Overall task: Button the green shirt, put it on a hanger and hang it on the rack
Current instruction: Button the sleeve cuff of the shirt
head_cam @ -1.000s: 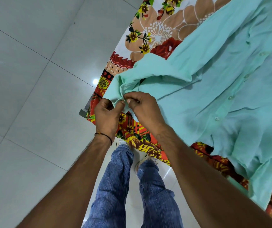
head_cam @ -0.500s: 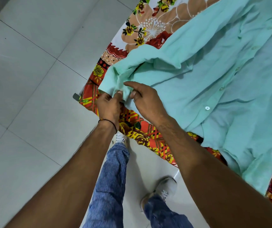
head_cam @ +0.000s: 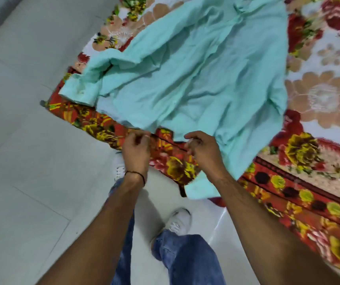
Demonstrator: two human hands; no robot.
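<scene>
- Two hands work at the near edge of the bed (head_cam: 319, 95): the left hand (head_cam: 137, 150) and right hand (head_cam: 205, 153), with a gap between them.
- Each grip is curled at the hem of the green shirt (head_cam: 196, 79); blur hides whether either pinches cloth, so I cannot tell.
- Shirt lies spread on the flowered cover, its cuff (head_cam: 78, 93) at the bed's left edge and its hem overhanging the near edge.
- Tiled floor (head_cam: 31, 161) lies open to the left.
</scene>
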